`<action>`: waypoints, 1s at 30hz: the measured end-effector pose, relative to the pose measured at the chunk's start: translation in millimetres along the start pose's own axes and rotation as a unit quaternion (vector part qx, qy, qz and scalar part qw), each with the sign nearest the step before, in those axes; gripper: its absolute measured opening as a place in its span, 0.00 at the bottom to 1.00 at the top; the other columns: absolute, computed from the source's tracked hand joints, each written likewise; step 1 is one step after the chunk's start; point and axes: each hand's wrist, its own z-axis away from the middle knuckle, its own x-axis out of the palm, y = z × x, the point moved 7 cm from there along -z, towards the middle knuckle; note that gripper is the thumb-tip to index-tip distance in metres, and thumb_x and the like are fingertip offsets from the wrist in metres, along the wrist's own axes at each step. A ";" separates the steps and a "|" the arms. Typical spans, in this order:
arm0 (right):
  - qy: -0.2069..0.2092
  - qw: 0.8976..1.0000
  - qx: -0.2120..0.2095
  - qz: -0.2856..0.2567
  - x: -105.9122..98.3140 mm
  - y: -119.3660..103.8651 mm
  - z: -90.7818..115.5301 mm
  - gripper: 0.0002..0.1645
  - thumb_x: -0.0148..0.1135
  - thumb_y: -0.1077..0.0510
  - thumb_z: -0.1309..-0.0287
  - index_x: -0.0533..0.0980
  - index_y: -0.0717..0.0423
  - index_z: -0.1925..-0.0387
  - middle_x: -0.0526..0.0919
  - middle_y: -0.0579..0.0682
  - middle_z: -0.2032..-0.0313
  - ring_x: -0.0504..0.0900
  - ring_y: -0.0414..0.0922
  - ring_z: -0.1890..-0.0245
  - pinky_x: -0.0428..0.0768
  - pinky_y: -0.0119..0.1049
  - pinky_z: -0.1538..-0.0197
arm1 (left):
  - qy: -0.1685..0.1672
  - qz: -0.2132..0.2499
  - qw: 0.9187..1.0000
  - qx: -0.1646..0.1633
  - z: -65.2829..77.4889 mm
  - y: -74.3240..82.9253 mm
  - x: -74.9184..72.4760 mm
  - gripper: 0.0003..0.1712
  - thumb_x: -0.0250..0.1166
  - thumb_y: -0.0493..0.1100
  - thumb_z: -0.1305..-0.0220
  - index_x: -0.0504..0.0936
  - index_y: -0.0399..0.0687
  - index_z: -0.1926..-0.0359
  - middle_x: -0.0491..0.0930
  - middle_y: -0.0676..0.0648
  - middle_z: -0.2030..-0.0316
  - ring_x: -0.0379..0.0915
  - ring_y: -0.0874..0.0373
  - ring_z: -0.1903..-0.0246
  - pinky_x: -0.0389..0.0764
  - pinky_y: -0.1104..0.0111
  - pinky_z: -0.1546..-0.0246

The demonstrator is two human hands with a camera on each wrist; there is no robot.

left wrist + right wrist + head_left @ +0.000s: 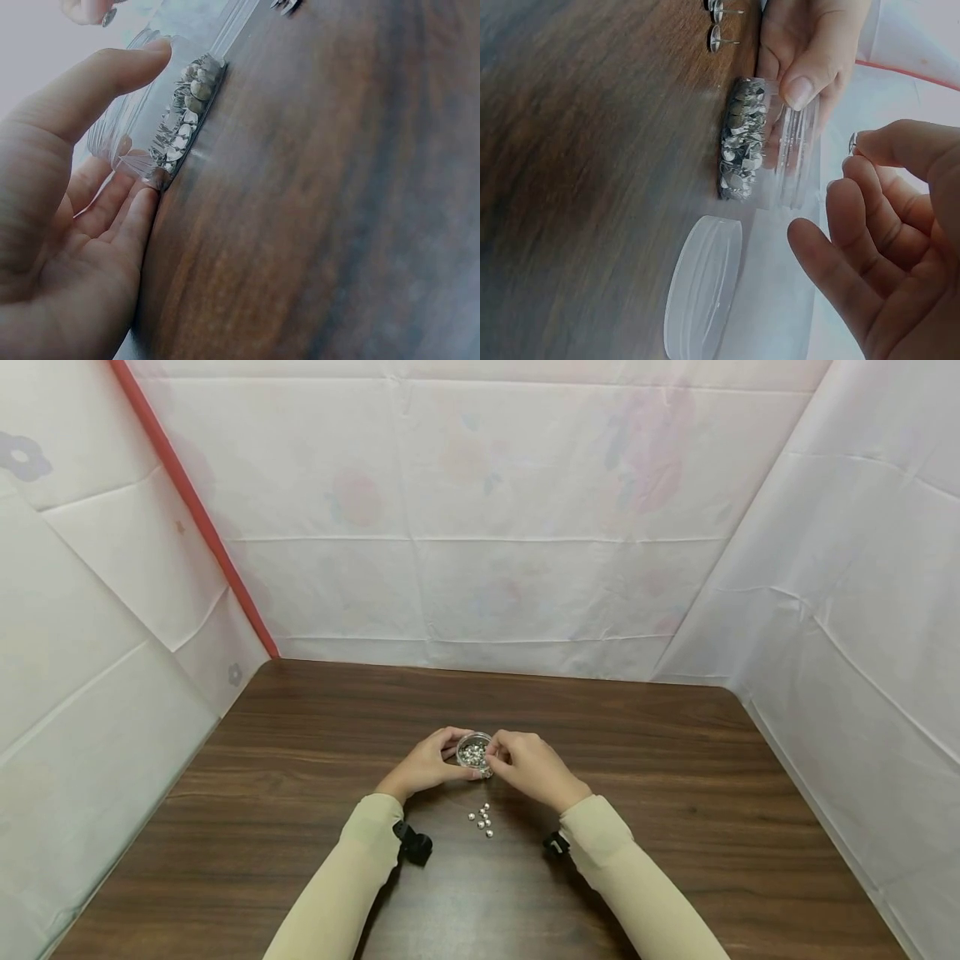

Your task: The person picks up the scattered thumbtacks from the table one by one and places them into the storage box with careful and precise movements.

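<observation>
A clear plastic jar (469,765), partly filled with silver thumbtacks (742,142), stands upright on the table. My left hand (426,765) grips it, with the thumb on the near side and the fingers around the far side. Just over the jar's mouth, my right hand (534,767) pinches a single thumbtack (853,143) between thumb and index finger. The other right fingers are loosely bent in the right wrist view. Beside the jar lies a clear round lid (703,289). Several loose thumbtacks (482,824) are scattered on the table nearer to me.
The dark wood-grain table (300,827) is bordered by white patterned cloth (480,485) at the back and sides. A red strip (195,510) runs down the back left corner. Black wrist cameras (414,843) hang close above the tabletop.
</observation>
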 end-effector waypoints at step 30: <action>-0.029 0.997 0.050 0.042 15.3 11.7 -18.3 0.05 0.56 0.48 0.39 0.77 0.40 0.64 0.76 0.35 0.79 0.69 0.34 0.86 0.70 0.29 0.85 | -0.002 -0.002 1.000 -0.005 -0.7 0.2 -0.6 0.39 0.74 0.47 0.52 0.68 0.44 0.39 0.65 0.40 0.40 0.64 0.51 0.42 0.70 0.55 0.40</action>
